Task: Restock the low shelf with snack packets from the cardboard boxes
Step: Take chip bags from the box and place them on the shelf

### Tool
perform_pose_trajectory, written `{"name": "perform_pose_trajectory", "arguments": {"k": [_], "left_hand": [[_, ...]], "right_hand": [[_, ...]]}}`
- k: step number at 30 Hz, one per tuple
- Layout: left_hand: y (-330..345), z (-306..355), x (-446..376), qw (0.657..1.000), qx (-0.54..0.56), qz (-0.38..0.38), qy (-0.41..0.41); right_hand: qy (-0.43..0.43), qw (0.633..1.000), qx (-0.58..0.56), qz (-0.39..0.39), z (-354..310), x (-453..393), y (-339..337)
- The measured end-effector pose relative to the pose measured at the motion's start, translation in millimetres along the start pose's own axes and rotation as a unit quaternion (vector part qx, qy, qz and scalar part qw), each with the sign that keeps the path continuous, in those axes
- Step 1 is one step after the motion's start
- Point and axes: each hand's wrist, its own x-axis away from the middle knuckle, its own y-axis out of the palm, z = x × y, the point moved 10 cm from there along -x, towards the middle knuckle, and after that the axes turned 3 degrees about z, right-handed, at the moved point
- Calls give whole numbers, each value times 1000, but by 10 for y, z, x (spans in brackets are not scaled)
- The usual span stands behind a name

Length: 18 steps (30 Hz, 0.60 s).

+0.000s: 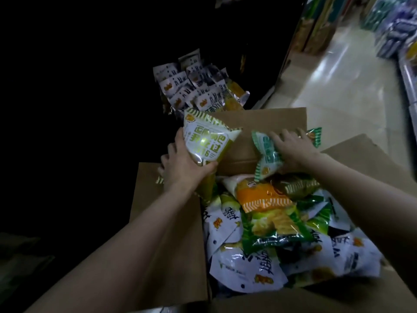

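Snack packets fill the cardboard box. Left hand grips a yellow-green packet upright — right hand, palm down, clutches a green packet.

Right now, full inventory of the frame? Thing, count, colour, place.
open brown cardboard box: one, foreground, flaps spread.
loose snack packets in the box: many, white, green and orange, heaped inside.
white snack packets on the dark low shelf: a cluster, white with orange print, beyond the box.
yellow-green striped packet: one, gripped over the box's far left corner.
green-and-white packet: one, gripped over the far flap.
glossy pale floor: aisle, upper right.
left hand: holds the yellow-green packet.
right hand: holds the green-and-white packet.
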Motion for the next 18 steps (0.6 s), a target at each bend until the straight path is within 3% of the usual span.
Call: {"name": "perform_pose_trajectory", "arguments": {"k": [2, 4, 6, 8, 11, 14, 18], "left_hand": [[-28, -49, 70, 1000, 7, 10, -19], [-137, -155, 118, 998, 45, 31, -39], [-388, -305, 176, 989, 115, 57, -68], [-792, -459, 251, 981, 147, 92, -90], [-1507, -778, 473, 977, 132, 132, -106], [-2077, -1418, 852, 959, 170, 164, -158], [-2398, -2398, 1462, 922, 179, 210, -271]], "right_hand": [[42, 990, -116, 71, -22, 116, -261], [62, 942, -301, 133, -80, 193, -544], [41, 895, -414, 164, -303, 288, -884], [15, 872, -450, 192, -615, 433, -1255], [-29, 866, -449, 216, -1231, 706, -1746], [-103, 853, -473, 193, -2011, 915, -2120], [-185, 822, -532, 82, -3245, 1106, -2286]]}}
